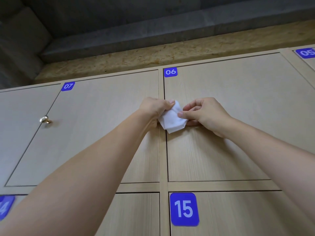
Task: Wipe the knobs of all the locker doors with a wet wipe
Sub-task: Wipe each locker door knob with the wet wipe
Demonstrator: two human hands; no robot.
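Both hands grasp a folded white wet wipe (172, 119) against pale wood locker door 06 (238, 116).
Left hand (154, 109) pinches its 9 o'clock edge, right hand (204, 113) its 3 o'clock edge; round brass knob (44, 119) at 9 o'clock.

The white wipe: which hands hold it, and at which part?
Both. The left hand grips the wet wipe at its left edge; the right hand pinches its right edge.

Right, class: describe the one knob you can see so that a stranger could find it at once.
Start at the wall of pale wood lockers and find the blue 07 label in the top row. The knob sits lower left of it, on the door left of 07. It is small, round, shiny metal, the only bare knob showing.
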